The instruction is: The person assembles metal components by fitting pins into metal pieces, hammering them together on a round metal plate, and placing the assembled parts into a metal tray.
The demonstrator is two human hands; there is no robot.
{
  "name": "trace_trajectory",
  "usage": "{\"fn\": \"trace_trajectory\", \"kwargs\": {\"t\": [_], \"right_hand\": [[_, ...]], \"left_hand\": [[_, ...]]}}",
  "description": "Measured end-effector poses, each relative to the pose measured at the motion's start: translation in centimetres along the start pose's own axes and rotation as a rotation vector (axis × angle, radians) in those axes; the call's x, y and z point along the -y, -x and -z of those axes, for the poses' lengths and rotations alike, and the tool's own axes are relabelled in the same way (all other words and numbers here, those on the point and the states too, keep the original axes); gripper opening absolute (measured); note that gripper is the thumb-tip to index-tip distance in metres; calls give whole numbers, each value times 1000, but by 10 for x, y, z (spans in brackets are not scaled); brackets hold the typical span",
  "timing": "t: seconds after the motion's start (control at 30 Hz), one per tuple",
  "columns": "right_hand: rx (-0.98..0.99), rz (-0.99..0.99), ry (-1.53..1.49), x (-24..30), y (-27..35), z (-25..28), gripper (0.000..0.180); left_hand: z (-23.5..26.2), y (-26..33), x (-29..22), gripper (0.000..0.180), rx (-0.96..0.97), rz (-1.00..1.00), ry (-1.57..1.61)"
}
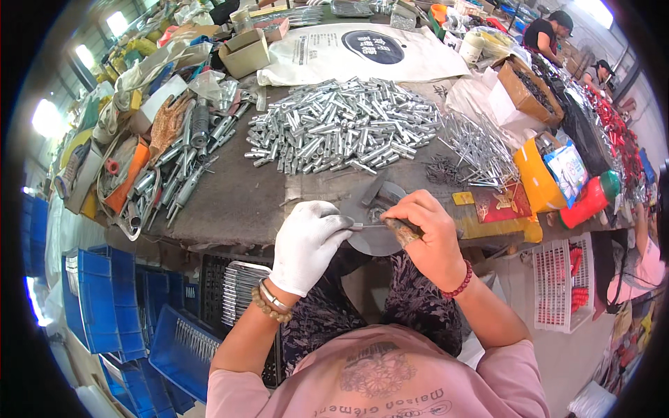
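My left hand (306,245), in a white glove, pinches the left end of a thin metal rod (372,225) at the table's near edge. The rod's other end runs to my bare right hand (435,240), whose fingers are closed on it; its thumb wears a worn brown cover. Under the rod sits a grey round metal plate (375,244) with a dark wedge-shaped metal piece (373,189) behind it. Beyond my hands lies a large heap of short silver metal tubes (341,125). Thin metal rods (481,150) and small dark metal pieces (444,169) lie to the right.
Tools and longer metal tubes (188,174) crowd the table's left. A red bottle with a green cap (589,200) and a yellow container (533,171) stand right. Blue crates (104,299) are stacked lower left; a white basket (554,285) stands lower right. Other people work far right.
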State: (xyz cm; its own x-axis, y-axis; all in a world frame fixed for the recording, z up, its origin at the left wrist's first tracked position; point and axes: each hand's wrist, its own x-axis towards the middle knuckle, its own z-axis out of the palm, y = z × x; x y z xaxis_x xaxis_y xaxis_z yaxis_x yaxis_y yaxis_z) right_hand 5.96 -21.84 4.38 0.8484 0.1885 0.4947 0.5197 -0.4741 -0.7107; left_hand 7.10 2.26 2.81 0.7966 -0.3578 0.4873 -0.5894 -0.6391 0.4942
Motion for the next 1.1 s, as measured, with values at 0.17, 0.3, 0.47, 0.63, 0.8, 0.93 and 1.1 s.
{"fn": "trace_trajectory", "kwargs": {"t": [0.17, 0.3, 0.47, 0.63, 0.8, 0.93, 1.1], "right_hand": [[7, 64, 95, -6, -3, -13, 23], [14, 86, 143, -9, -3, -23, 23], [50, 96, 182, -11, -5, -27, 27], [78, 99, 173, -9, -7, -27, 27], [90, 132, 220, -4, -8, -25, 23], [121, 295, 406, 8, -7, -25, 19], [173, 343, 512, 5, -3, -20, 25]], "left_hand": [[-6, -8, 2, 16, 36, -10, -29], [-5, -10, 8, 17, 106, -11, -15], [-7, -5, 8, 17, 112, 2, 8], [-6, -2, 5, 16, 109, 15, 36], [-7, 0, 1, 14, 74, 24, 68], [-7, 1, -1, 15, 78, 35, 49], [-4, -2, -4, 14, 103, 55, 34]]}}
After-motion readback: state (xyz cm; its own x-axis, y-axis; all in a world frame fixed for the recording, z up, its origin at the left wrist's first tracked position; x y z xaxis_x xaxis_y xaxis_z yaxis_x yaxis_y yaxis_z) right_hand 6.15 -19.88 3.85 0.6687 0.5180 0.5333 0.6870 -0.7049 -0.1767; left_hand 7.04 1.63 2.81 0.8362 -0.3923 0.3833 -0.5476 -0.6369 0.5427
